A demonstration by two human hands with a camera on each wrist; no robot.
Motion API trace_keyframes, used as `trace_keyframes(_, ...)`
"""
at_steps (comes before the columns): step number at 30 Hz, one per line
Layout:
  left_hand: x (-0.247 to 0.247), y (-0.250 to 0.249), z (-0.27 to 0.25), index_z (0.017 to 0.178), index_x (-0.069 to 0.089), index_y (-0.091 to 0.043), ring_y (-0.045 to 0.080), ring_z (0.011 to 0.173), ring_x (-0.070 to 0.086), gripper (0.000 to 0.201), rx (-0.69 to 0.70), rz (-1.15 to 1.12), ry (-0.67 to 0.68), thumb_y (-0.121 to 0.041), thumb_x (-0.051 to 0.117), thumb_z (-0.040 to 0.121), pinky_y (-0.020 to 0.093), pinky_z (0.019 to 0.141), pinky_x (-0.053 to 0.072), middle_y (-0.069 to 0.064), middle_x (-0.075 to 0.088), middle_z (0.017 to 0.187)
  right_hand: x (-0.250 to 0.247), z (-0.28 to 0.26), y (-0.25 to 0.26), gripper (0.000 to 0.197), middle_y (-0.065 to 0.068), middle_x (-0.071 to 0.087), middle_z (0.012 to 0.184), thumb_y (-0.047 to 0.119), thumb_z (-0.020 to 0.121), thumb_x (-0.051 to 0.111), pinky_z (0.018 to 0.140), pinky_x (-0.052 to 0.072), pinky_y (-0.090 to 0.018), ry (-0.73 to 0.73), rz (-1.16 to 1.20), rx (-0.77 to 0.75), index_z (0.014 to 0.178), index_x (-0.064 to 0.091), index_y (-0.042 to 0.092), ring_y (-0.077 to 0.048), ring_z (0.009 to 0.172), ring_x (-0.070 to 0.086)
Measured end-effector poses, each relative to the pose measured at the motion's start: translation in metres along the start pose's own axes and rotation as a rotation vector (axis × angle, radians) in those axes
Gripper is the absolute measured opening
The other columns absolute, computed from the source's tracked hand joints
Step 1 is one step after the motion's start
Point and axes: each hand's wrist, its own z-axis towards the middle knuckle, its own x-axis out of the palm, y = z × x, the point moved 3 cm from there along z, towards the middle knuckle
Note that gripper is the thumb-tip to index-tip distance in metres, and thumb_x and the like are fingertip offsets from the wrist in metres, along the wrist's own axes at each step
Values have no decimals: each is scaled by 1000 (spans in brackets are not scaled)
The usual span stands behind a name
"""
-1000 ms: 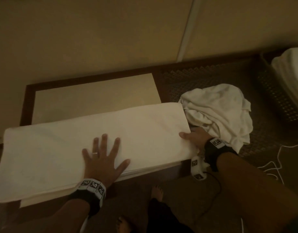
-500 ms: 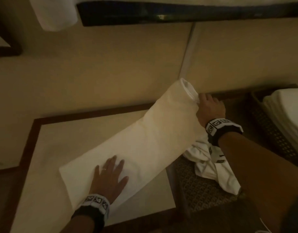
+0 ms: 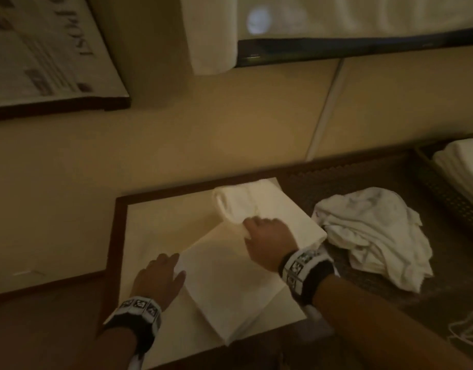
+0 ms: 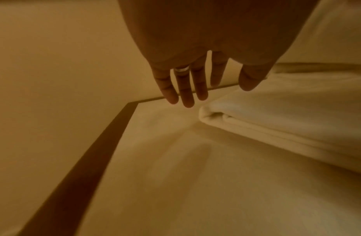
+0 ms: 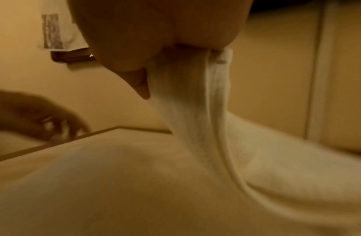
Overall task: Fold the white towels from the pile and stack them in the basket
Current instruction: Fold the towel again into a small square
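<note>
Desk (image 3: 160, 217): cream top, dark frame. Basket (image 3: 449, 193), far right: holds a stack of folded white towels (image 3: 462, 166). Pile (image 3: 374, 236): crumpled white towels right of the desk. Towel (image 3: 230, 284): white, partly folded, on the desk. Right hand (image 3: 267, 239): fingers pinch its lifted end. Left hand (image 3: 157, 279): fingers straight, slightly spread, at its left corner.

Looks like a hotel room or a bedroom at home, dimly lit. Cues: bed (image 3: 336, 20) with white sheet hanging over a dark frame, beige carpeted floor (image 3: 176, 134), framed print (image 3: 43, 49) leaning at the wall, dark wood-edged low surface (image 3: 115, 236), woven basket (image 3: 449, 198) stacked with folded white towels (image 3: 462, 166), loose towel pile (image 3: 371, 231) beside it.
</note>
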Motion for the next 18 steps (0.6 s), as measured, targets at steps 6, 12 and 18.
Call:
trace_keyframes(6, -7, 22, -9, 132, 57, -17, 27, 89, 63, 59, 314, 56, -98, -44, 60, 80, 36, 70, 53, 5, 61, 113, 98, -52, 75, 34, -7, 54, 118, 28, 90, 52, 83, 47, -43, 336, 1, -38, 121, 47, 18, -31, 98, 57)
trace_keyframes(12, 12, -34, -8, 126, 57, -18, 32, 101, 65, 80, 655, 224, -167, -41, 83, 54, 45, 79, 56, 10, 64, 121, 99, -82, 26, 52, -2, 60, 89, 29, 55, 80, 57, 49, -37, 278, -165, 120, 96, 49, 24, -25, 70, 59)
trace_keyframes(18, 35, -111, 6, 104, 69, -19, 27, 70, 64, 52, 636, 219, -73, -33, 83, 56, 34, 51, 49, 10, 65, 99, 79, -117, -29, 33, -3, 51, 125, 35, 91, 53, 90, 47, -41, 260, -51, 426, 121, 55, 22, -29, 114, 50)
